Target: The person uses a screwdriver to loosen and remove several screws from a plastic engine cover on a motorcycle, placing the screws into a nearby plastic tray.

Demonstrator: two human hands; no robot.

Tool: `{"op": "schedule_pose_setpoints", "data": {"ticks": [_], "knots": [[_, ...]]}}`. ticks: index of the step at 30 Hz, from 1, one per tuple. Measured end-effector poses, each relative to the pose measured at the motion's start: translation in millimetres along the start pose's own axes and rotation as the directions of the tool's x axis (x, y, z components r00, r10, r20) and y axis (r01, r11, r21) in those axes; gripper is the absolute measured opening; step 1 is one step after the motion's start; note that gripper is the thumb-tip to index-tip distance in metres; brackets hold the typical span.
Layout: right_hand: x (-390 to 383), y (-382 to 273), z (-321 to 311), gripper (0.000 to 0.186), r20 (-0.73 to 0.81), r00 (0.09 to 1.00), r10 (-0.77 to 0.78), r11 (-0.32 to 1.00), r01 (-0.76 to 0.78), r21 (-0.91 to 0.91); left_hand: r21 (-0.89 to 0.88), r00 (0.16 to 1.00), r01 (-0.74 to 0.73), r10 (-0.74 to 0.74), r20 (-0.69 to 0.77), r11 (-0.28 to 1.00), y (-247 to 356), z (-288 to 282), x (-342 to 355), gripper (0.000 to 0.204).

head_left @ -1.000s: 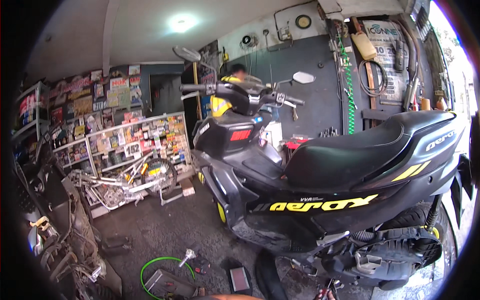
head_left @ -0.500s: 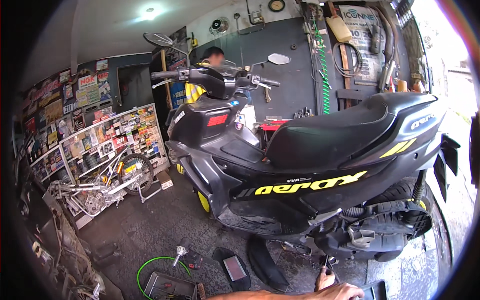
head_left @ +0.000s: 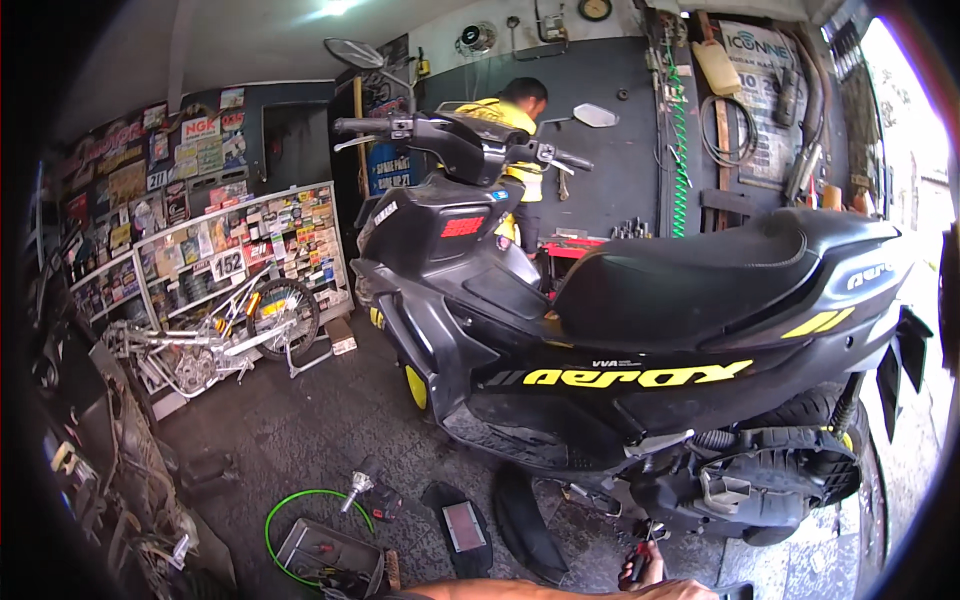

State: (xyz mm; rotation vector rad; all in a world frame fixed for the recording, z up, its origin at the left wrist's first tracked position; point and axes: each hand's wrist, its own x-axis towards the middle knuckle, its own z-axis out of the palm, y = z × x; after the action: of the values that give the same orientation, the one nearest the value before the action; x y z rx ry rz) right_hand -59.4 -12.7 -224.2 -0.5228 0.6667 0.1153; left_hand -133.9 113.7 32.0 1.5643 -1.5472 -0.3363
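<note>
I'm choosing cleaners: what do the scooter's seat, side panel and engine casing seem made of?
The seat looks like black vinyl or similar: soft sheen, stitched seam. The side panel is probably moulded plastic, satin black, with smooth curves. The engine casing may be cast metal or plastic: dull dark grey, raised edges.

Left hand (head_left: 688, 591) pt. cut off @ btm edge

The far wall (head_left: 625, 195) is dark grey below a pale upper band, and a ceiling lamp (head_left: 338, 6) glows overhead. Posters (head_left: 200, 130) hang above a white-framed display case (head_left: 342, 245) at left; bright daylight (head_left: 908, 130) shows at right, beyond the dark floor (head_left: 280, 440).
</note>
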Motion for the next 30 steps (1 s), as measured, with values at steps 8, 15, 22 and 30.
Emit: {"op": "schedule_pose_setpoints", "data": {"ticks": [8,15,22,30], "knots": [[-5.2,14.5,19.6,0.03,-0.323,0.656,-0.682,0.683,0.414,-0.601,-0.038,0.997,0.028,-0.03,-0.07,0.999,11.4,-8.5,1.6,0.022],[-0.3,17.4,20.3,0.032,-0.314,0.749,-0.583,0.787,0.425,-0.448,-0.107,0.998,-0.022,0.015,-0.06,0.994,15.1,-17.7,-5.0,0.022],[-3.7,13.7,21.7,0.035,-0.222,0.908,-0.354,0.929,0.316,-0.191,-0.031,0.995,0.01,-0.013,-0.095,0.999,7.5,-15.5,-5.8,0.025],[-7.8,25.4,34.3,0.037,-0.311,0.581,-0.752,0.611,0.435,-0.662,-0.021,0.995,0.074,-0.075,-0.062,0.997,15.3,-15.9,-3.4,0.024]]}}
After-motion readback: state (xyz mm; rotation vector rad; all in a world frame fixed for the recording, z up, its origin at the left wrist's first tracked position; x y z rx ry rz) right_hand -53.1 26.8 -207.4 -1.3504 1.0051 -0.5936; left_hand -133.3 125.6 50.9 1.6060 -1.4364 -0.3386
